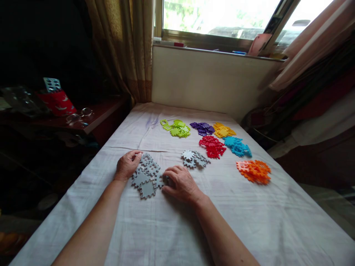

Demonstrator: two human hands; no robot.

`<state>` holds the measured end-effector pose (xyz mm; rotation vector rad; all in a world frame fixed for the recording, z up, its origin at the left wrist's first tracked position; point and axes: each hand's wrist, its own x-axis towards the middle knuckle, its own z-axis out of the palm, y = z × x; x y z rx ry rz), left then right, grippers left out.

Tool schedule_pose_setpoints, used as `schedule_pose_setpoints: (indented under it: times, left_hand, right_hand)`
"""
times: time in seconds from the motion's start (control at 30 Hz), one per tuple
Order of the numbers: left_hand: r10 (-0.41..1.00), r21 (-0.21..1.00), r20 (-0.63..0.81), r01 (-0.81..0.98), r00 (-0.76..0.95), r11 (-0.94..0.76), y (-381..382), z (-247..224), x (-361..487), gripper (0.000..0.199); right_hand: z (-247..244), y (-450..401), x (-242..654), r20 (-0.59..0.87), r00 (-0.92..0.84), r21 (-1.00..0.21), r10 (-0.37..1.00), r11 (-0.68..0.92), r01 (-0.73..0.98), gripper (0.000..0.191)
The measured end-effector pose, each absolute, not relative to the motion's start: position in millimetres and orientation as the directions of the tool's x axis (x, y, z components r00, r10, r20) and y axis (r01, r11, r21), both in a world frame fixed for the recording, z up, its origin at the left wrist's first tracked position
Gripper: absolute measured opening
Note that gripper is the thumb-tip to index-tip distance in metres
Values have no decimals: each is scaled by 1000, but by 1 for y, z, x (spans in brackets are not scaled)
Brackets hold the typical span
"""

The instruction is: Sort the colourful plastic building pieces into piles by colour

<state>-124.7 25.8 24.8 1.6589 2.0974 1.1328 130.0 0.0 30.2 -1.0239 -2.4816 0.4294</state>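
A pile of grey interlocking pieces (146, 177) lies on the white cloth between my hands. My left hand (128, 165) rests at its upper left edge, thumb and fingers together at a grey piece; what they pinch is too small to make out. On the right side of the pile, my right hand (180, 183) is curled around a grey piece, its fingertips partly hiding it. Beyond my right hand sits a second pile of lighter grey pieces (195, 159), touched by neither hand.
Further off lie piles of lime green (180, 128), purple (203, 128), yellow (222, 130), red (212, 146), blue (237, 146) and orange pieces (255, 171). Glasses (80, 116) and a red container (57, 102) are on a dark table at the left.
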Motion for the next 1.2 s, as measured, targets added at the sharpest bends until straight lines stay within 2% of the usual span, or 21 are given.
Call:
schedule_pose_setpoints:
  times: [0.07,0.13,0.27,0.37,0.5,0.7,0.83,0.97,1.1,1.2]
  left_hand:
    - [902,685,274,726,-332,59,26,25,-125,34]
    - [903,679,277,732,-329,58,26,24,-125,35]
    - [907,667,278,743,-317,56,26,23,-126,34]
    - [906,660,284,749,-314,53,26,22,-127,33]
    - [906,654,289,755,-309,49,26,22,-127,32]
    - [903,685,258,724,-345,81,26,24,-127,35]
    - [926,726,213,685,-313,64,26,23,-122,37]
    - [949,757,201,653,-241,6,25,20,-114,38]
    - [961,792,192,610,-197,-33,24,18,-108,42]
    - [964,811,179,584,-197,-32,24,18,-106,46]
  right_hand:
    - [27,3,137,292,-616,-424,731,676,602,32]
    - [24,8,148,371,-517,-413,771,636,652,31]
    - [18,26,176,540,-116,-416,833,384,824,32]
    - [12,37,195,540,97,-436,836,179,882,32]
    - [6,43,204,501,176,-440,848,73,895,30]
    - [6,41,196,547,161,-420,822,103,902,30]
    - [12,29,173,566,-11,-415,825,296,860,22]
    - [17,11,137,469,-304,-413,830,510,755,24]
    - [22,0,114,337,-476,-413,812,582,701,43]
    - [24,-1,112,283,-522,-426,805,593,683,39]
